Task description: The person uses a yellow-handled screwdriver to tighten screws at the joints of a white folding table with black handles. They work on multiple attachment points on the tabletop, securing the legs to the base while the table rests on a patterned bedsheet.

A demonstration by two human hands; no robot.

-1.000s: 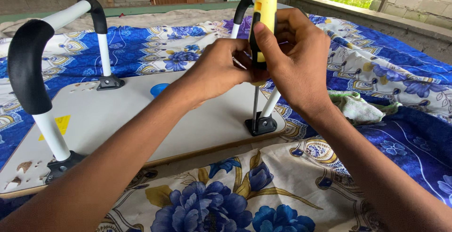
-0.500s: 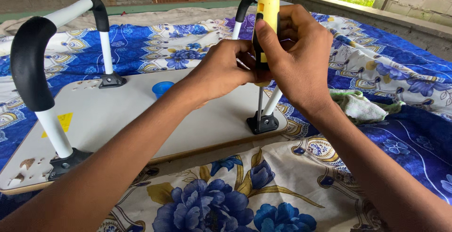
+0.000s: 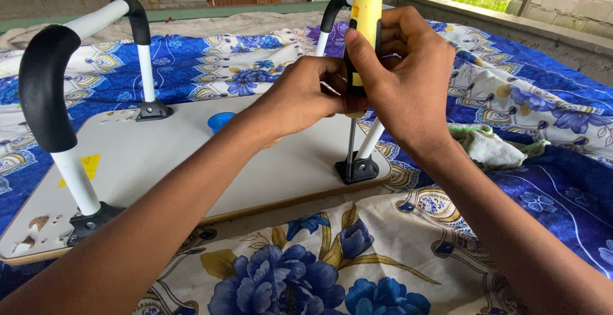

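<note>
The screwdriver (image 3: 361, 40), yellow and black in the handle, stands upright with its thin shaft running down from the hands to the black bracket (image 3: 357, 169) at the foot of a white leg (image 3: 371, 139). The right hand (image 3: 405, 75) is wrapped shut around the handle; the left hand (image 3: 305, 94), just beside it, closes its fingers on the handle's lower part. Below both hands lies the white board (image 3: 191, 161), upside down on a blue flowered cloth (image 3: 332, 264). To the left of the hands rises a curved leg with a black grip (image 3: 43, 85). A green rag (image 3: 488, 145) lies right of the right wrist.
</note>
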